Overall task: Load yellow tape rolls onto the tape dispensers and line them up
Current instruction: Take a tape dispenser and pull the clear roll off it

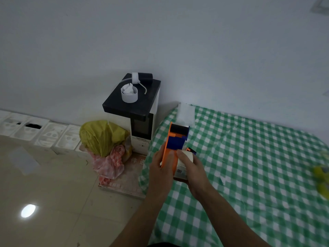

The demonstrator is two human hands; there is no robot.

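An orange and blue tape dispenser (pixel 175 139) is held upright over the left edge of the green checked table (pixel 249 157). My left hand (pixel 161 168) grips its orange side plate from the left. My right hand (pixel 192 168) is wrapped around a pale yellowish tape roll (pixel 183 164) pressed against the dispenser's lower part. A second orange and blue piece (pixel 191 150) peeks out just behind my right fingers. At the far right edge lies a blurred yellow object (pixel 322 179); what it is cannot be told.
A white machine with a black top (pixel 132 102) stands on the floor left of the table, with a white cup (pixel 129 94) on it. Yellow and pink plastic bags (pixel 105 145) lie beside it. White foam trays (pixel 41 132) line the wall.
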